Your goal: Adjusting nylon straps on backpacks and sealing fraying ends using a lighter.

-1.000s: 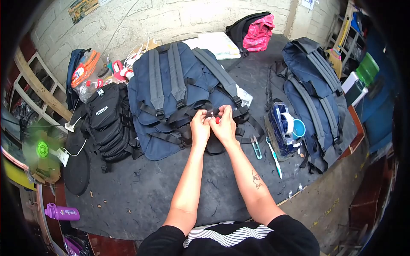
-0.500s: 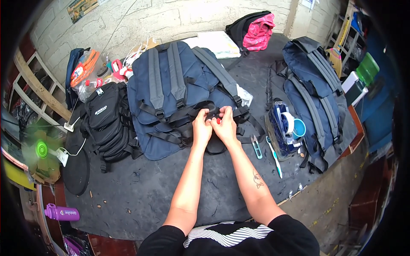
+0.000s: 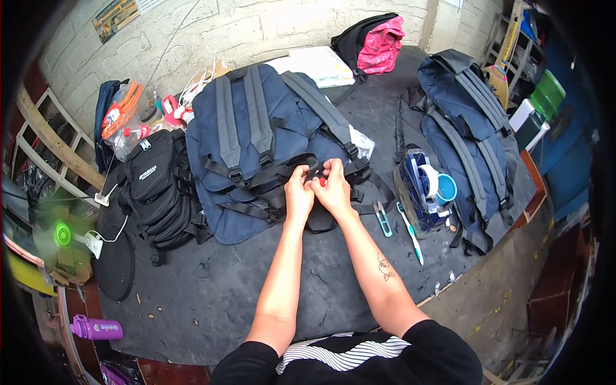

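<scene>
Stacked navy backpacks (image 3: 208, 128) with grey shoulder straps lie in front of me. At their near edge, my left hand (image 3: 298, 194) pinches a black webbing strap (image 3: 301, 160), which loops up over the fingertips. Close against it, my right hand (image 3: 333, 192) is closed with its fingertips bent over the same strap. A small red thing (image 3: 322, 183) shows at the right thumb, mostly covered by the fingers; its kind cannot be made out. More black straps and buckles hang around both hands.
Right of my hands lie thread snips (image 3: 383, 220), a toothbrush (image 3: 410, 234) and a clear container (image 3: 420, 215) with tape rolls. Other navy backpacks (image 3: 449, 135) are farther right. At left are a black backpack (image 3: 157, 192), a spinning fan (image 3: 63, 234) and a purple bottle (image 3: 96, 327).
The whole view has shifted slightly. Both hands stay together at the strap, with only small finger movement.
</scene>
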Action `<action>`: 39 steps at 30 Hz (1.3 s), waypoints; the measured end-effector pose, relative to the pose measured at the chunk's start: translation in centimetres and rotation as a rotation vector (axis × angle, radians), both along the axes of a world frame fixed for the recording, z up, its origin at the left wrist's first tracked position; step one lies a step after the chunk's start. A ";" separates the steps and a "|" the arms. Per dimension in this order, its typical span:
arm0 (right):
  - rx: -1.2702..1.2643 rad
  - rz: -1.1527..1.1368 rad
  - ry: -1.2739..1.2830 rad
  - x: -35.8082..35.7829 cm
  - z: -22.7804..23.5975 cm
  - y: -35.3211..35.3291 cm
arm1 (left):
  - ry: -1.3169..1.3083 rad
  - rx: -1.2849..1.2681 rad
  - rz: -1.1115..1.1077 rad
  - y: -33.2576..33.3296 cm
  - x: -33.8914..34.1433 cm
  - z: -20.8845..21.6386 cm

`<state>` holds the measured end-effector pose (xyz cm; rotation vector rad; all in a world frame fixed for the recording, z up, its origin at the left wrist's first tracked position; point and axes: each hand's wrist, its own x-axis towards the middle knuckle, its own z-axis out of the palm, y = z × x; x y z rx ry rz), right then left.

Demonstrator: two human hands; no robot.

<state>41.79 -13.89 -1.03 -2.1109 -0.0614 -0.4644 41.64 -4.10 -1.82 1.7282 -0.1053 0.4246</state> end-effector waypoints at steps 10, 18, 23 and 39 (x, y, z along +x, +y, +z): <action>-0.005 0.067 -0.030 0.1 0.6 0.0 | 0.026 0.041 -0.004 0.1 -0.2 0.3; -0.037 0.113 -0.038 -0.2 1.1 -0.3 | -0.010 0.030 -0.015 0.2 -0.3 0.1; 0.041 0.112 -0.092 -0.6 1.3 -0.6 | 0.025 0.056 -0.039 0.4 -0.6 0.5; -0.197 -0.035 -0.293 -4.6 2.1 -6.2 | 0.351 0.251 -0.376 12.3 -13.5 3.1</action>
